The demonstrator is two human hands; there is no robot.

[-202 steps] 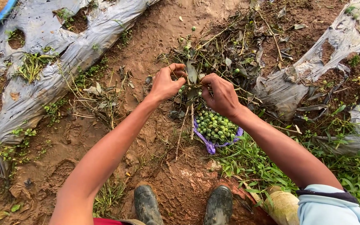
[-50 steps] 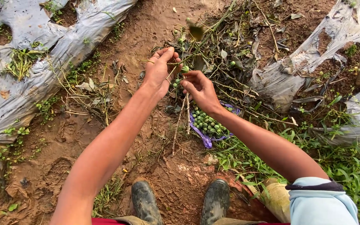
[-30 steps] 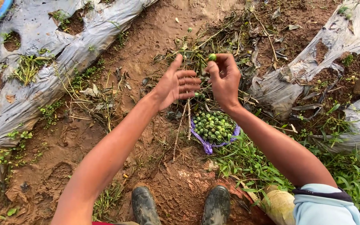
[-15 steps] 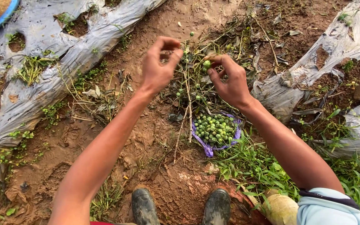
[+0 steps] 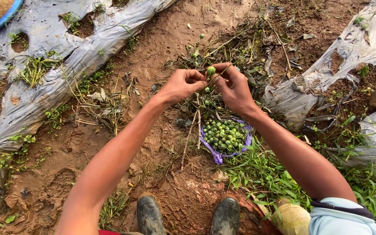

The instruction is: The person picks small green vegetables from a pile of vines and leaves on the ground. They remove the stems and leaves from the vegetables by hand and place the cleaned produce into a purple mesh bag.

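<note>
Green fruit (image 5: 211, 70) — small, round, sits at the meeting point of your two hands, above the pile of cut stems and well above the bag on the ground. Your right hand (image 5: 233, 88) has it pinched at the fingertips, thumb and forefinger closed on it, other fingers curled in. Your left hand (image 5: 181, 85) is drawn up right beside it, fingers bent tight into a near fist, tips touching the thin stalk by the fruit; whether it grips the stalk or just rests on it, cannot tell.

Under both hands: a tangle of dark wilted leaves and twigs (image 5: 236, 48) with a few more green fruits hanging on it. Two bare sticks (image 5: 192, 132) run down from the tangle toward you.

Just below your right wrist — purple plastic bag (image 5: 217, 153), open, lying on the soil, filled with the same small green fruits (image 5: 223, 134). It touches the grass patch (image 5: 266, 174) on its right side.

Ground is wet brown soil (image 5: 166, 30). Grey plastic mulch sheet (image 5: 62, 56) with torn holes runs along the left; another strip (image 5: 344, 52) on the right. Blue basin rim (image 5: 5, 13) at the top left corner. Your two rubber boots (image 5: 151, 215) at the bottom edge, pale blue sleeve (image 5: 340, 217) bottom right.
</note>
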